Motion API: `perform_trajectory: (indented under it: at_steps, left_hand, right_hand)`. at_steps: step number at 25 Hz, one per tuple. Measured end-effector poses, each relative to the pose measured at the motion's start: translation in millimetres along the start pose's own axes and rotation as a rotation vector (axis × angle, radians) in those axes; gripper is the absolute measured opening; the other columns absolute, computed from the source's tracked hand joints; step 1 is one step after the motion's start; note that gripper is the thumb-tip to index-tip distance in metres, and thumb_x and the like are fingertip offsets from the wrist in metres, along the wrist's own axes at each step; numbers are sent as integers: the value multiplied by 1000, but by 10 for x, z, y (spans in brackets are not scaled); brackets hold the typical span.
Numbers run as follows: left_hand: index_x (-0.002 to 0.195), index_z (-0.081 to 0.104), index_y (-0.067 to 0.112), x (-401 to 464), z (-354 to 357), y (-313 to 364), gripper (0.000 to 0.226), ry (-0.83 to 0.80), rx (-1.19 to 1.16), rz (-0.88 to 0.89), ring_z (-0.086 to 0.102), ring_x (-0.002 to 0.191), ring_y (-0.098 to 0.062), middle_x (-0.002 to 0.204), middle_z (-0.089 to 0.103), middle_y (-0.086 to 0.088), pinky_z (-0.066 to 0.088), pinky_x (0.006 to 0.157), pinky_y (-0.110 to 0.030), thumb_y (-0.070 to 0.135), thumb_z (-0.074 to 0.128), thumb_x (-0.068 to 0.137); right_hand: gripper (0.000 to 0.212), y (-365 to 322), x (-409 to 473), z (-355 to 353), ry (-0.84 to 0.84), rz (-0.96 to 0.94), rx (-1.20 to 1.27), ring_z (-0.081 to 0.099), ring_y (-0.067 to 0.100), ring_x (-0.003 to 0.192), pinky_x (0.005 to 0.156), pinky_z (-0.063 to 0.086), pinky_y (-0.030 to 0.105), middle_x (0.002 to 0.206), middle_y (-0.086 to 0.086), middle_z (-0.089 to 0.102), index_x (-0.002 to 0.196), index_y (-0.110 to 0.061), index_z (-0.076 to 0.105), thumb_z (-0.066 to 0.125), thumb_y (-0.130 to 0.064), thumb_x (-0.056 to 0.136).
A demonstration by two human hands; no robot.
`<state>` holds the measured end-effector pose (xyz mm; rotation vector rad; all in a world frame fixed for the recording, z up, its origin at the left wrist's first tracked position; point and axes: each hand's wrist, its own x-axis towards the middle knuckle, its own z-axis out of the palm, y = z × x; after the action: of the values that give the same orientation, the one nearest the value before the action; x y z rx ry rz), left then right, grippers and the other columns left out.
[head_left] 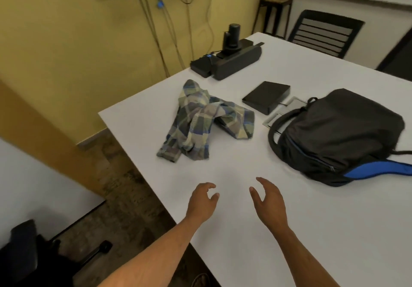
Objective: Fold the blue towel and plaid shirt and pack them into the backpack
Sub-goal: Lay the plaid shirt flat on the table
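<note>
While both hands hover over the white table (312, 231), left hand (201, 202) and right hand (268, 199) each have a loose, spread grip with fingers relaxed and nothing held. Plaid shirt (205, 119) lies crumpled on the table ahead of the left hand, well apart from it, draped partly over a dark flat item; black-and-blue backpack (341, 137) lies on its side ahead and right of the right hand, zipper looks closed, contents not visible. Beyond the shirt: flat black box (266, 96) and a black speaker bar (236, 63); blue towel can't be made out.
</note>
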<state>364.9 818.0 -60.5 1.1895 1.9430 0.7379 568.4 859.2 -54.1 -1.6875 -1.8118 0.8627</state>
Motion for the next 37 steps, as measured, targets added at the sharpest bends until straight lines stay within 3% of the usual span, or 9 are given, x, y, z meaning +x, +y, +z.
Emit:
perform_trajectory:
  at_steps: [8, 16, 21, 24, 28, 32, 35, 37]
  left_hand:
    - [131, 54, 18, 167, -257, -54, 37, 129, -4, -38, 47, 127, -15, 137, 48, 1, 36, 99, -18, 22, 61, 96]
    - [141, 44, 14, 839, -661, -84, 50, 162, 26, 46, 40, 135, -21, 147, 41, -4, 30, 101, -21, 19, 62, 95]
    - [139, 44, 11, 1427, -1044, -76, 54, 183, 7, 133, 47, 127, -27, 140, 45, -8, 43, 99, -33, 20, 67, 91]
    - [150, 29, 13, 1780, -1203, -34, 72, 137, 75, 91, 32, 141, -28, 155, 32, -8, 37, 111, -45, 30, 67, 91]
    - [154, 18, 20, 2144, -1218, 9, 85, -22, 86, 120, 26, 145, -26, 160, 23, -4, 33, 114, -46, 31, 70, 88]
    - [132, 50, 18, 2360, -1112, -3, 56, -80, 135, 160, 57, 116, -24, 129, 55, -3, 54, 92, -44, 31, 74, 84]
    - [109, 61, 11, 2446, -1141, -23, 22, -98, 156, 168, 63, 98, -26, 104, 62, -4, 55, 80, -37, 24, 66, 92]
    - [105, 62, 12, 2428, -1213, 15, 13, -181, 126, 211, 64, 92, -25, 92, 64, -1, 52, 74, -31, 20, 59, 96]
  right_hand:
    - [50, -170, 286, 262, -95, -44, 8, 45, 22, 134, 111, 31, 32, 144, 6, 52, 140, -14, 50, 57, -36, 96]
    - [54, -520, 647, 624, -84, 49, -44, 39, 20, 140, 114, 28, 31, 151, 3, 44, 146, -18, 43, 53, -41, 98]
    - [55, -916, 977, 858, -36, 102, -58, 38, 20, 140, 114, 28, 31, 151, 3, 43, 147, -18, 42, 53, -42, 98]
    - [56, -1149, 1217, 977, 0, 160, -32, 37, 20, 140, 113, 30, 33, 153, 1, 42, 147, -21, 40, 53, -44, 98]
    - [58, -1386, 1452, 1107, -1, 224, 106, 41, 21, 138, 109, 34, 34, 152, 4, 43, 148, -19, 38, 56, -40, 97]
    - [56, -1572, 1613, 1253, -72, 320, 327, 47, 21, 133, 95, 37, 25, 151, 6, 44, 149, -17, 38, 54, -38, 99]
    - [54, -1652, 1695, 1343, -157, 342, 369, 51, 21, 129, 90, 40, 25, 148, 6, 46, 148, -18, 38, 51, -39, 100]
    - [54, -1684, 1725, 1386, -166, 332, 379, 51, 21, 128, 91, 43, 27, 143, 4, 49, 147, -18, 40, 51, -42, 100]
